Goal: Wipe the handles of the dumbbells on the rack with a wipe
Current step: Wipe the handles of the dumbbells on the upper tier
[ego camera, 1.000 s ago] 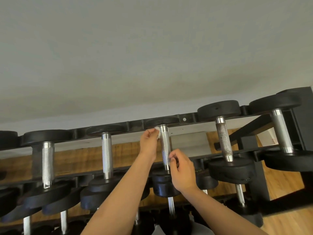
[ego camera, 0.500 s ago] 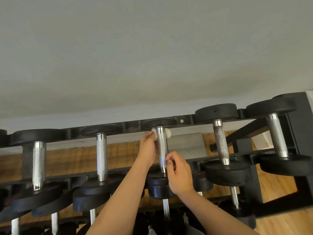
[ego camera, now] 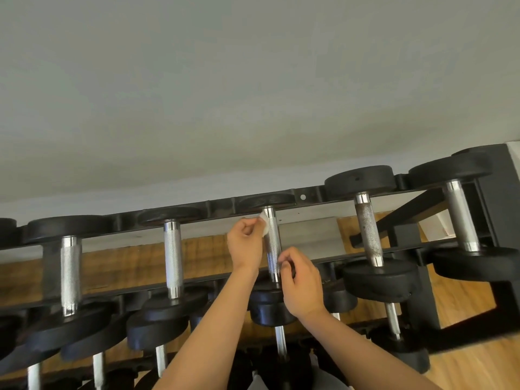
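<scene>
Your left fingers [ego camera: 249, 230] pinch the wipe [ego camera: 264, 220] atop the handle [ego camera: 272, 246], right fingers [ego camera: 284, 263] gripping below; next, drag it down.

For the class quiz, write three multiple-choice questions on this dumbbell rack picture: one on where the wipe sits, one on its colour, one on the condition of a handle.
1. Where on the middle handle is the wipe?
A) its far end
B) its middle
C) its near end

2. What colour is the wipe?
A) blue
B) white
C) yellow

3. How does the next handle to the right look?
A) mirror-bright
B) wrapped in tape
C) dull and speckled

Answers:
1 A: the left hand pinches the wipe just under the far weight.
2 B: it shows white against the steel.
3 C: brownish specks cover the knurled grip.
</scene>
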`<state>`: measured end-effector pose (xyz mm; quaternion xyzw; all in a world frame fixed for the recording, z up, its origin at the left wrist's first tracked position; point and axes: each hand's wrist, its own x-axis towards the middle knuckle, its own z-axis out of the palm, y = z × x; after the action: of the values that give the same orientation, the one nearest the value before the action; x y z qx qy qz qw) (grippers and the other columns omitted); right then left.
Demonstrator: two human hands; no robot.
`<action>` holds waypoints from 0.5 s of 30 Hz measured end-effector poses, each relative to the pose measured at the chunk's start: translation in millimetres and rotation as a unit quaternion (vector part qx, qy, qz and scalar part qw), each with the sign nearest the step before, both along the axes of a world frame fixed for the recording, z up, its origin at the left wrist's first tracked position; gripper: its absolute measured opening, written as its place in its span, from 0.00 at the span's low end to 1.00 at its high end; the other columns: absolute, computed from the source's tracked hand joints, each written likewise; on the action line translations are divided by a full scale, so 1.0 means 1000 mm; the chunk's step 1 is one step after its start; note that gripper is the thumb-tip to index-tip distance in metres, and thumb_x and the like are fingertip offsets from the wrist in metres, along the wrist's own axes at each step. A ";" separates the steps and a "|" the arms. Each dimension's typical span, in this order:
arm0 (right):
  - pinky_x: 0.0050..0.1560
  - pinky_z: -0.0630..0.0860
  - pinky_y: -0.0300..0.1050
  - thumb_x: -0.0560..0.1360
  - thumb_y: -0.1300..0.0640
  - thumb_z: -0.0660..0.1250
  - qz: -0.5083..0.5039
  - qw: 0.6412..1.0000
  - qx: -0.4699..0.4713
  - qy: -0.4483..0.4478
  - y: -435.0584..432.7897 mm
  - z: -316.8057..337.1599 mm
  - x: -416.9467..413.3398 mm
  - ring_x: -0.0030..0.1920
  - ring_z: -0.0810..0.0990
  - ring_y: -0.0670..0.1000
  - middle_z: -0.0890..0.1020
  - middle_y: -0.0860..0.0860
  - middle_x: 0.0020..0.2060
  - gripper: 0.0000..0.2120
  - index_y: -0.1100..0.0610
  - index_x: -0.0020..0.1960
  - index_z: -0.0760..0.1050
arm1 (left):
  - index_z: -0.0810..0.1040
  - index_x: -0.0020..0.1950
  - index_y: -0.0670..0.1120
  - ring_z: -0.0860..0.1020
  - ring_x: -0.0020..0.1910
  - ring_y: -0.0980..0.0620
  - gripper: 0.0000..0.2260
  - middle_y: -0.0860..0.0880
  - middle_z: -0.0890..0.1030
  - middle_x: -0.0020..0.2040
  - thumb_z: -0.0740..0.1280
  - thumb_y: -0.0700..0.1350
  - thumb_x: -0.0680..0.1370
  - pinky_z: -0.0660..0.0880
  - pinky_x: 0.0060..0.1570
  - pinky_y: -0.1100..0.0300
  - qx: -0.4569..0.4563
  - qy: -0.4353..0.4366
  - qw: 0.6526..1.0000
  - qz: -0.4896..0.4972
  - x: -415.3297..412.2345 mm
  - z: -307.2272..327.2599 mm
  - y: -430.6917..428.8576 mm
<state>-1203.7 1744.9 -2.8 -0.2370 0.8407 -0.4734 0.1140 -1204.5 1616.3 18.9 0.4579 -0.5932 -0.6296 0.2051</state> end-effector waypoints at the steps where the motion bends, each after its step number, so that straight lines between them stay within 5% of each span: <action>1: 0.39 0.75 0.40 0.76 0.52 0.55 -0.002 1.000 0.002 -0.002 0.000 0.000 0.000 0.40 0.75 0.44 0.75 0.43 0.37 0.09 0.51 0.44 0.72 | 0.80 0.45 0.47 0.81 0.46 0.56 0.03 0.50 0.83 0.44 0.68 0.41 0.79 0.74 0.46 0.65 -0.008 -0.010 1.000 -0.017 0.005 -0.001 -0.001; 5: 0.40 0.76 0.43 0.79 0.61 0.57 -0.011 1.000 0.010 0.001 -0.001 0.001 0.002 0.40 0.76 0.44 0.75 0.43 0.37 0.09 0.52 0.44 0.73 | 0.80 0.47 0.43 0.82 0.45 0.56 0.03 0.49 0.84 0.44 0.68 0.42 0.79 0.75 0.45 0.66 -0.037 -0.038 0.994 -0.093 0.022 -0.007 -0.003; 15: 0.41 0.74 0.43 0.81 0.60 0.56 -0.045 0.996 0.067 0.044 -0.002 0.006 0.006 0.41 0.75 0.44 0.76 0.44 0.39 0.10 0.53 0.46 0.74 | 0.78 0.45 0.45 0.81 0.44 0.55 0.03 0.48 0.83 0.44 0.70 0.43 0.78 0.76 0.47 0.62 -0.108 -0.131 0.934 -0.316 0.058 -0.005 -0.006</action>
<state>-1198.2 1742.6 2.9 -0.2112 0.8846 -0.4097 0.0712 -1146.6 1610.6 13.5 0.3002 -0.7931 -0.5288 -0.0358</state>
